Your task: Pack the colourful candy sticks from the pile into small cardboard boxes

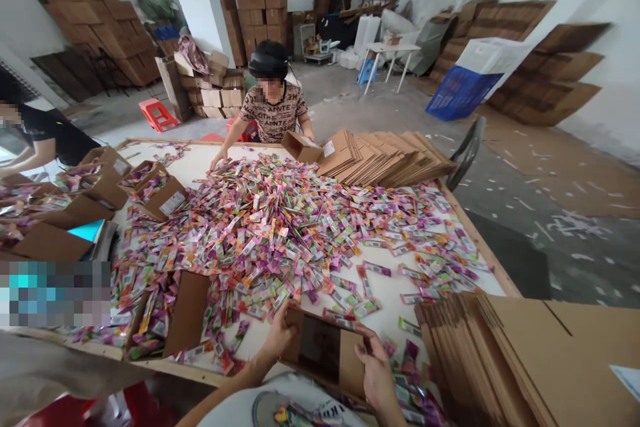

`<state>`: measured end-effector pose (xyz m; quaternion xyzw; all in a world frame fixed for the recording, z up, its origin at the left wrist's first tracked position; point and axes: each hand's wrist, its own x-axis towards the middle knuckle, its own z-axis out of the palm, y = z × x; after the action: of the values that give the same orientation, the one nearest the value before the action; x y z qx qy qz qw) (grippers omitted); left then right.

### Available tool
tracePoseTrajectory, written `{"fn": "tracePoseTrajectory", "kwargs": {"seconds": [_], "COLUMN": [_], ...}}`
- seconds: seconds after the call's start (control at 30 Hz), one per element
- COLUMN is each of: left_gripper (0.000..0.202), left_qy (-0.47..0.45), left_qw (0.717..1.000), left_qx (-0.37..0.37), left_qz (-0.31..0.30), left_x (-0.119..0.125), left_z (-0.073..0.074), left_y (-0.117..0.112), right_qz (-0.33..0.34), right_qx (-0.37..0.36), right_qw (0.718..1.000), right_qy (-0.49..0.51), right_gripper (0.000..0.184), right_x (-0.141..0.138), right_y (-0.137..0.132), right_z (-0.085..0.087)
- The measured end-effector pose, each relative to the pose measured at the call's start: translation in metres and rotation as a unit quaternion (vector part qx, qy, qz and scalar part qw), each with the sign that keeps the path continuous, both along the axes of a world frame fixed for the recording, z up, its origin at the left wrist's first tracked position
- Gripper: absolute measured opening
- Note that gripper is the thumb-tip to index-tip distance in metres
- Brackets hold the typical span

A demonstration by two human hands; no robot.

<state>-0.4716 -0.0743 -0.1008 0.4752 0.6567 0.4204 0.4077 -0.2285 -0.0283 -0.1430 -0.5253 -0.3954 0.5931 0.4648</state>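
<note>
A small open brown cardboard box (pixel 327 350) sits in front of me at the table's near edge. My left hand (pixel 280 333) grips its left side, fingers curled over the rim. The right side is held by my right hand (pixel 377 377), fingers closed on the wall. A large heap of colourful sachets (pixel 280 227) covers the white table (pixel 395 293) just beyond the box.
A stack of flat cartons (pixel 505 353) lies at my right. Another open box (pixel 175 317) with sachets sits at the left. Across the table a seated person (pixel 273 107) holds a box (pixel 300 145) beside more flat cartons (pixel 385 157). Filled boxes (pixel 100 187) stand at far left.
</note>
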Motion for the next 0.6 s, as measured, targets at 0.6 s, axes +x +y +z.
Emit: {"fn": "tracePoseTrajectory", "kwargs": {"seconds": [0.6], "left_gripper": [0.044], "left_qy": [0.178], "left_qw": [0.976], "left_qx": [-0.056], "left_qz": [-0.112], "left_x": [-0.017], "left_z": [0.037], "left_y": [-0.01], "right_qz": [0.126], "right_qx": [0.005], "right_qw": [0.988], "right_qy": [-0.086], "right_gripper": [0.067], "right_x": [0.015], "right_y": [-0.009], "right_z": [-0.016]}}
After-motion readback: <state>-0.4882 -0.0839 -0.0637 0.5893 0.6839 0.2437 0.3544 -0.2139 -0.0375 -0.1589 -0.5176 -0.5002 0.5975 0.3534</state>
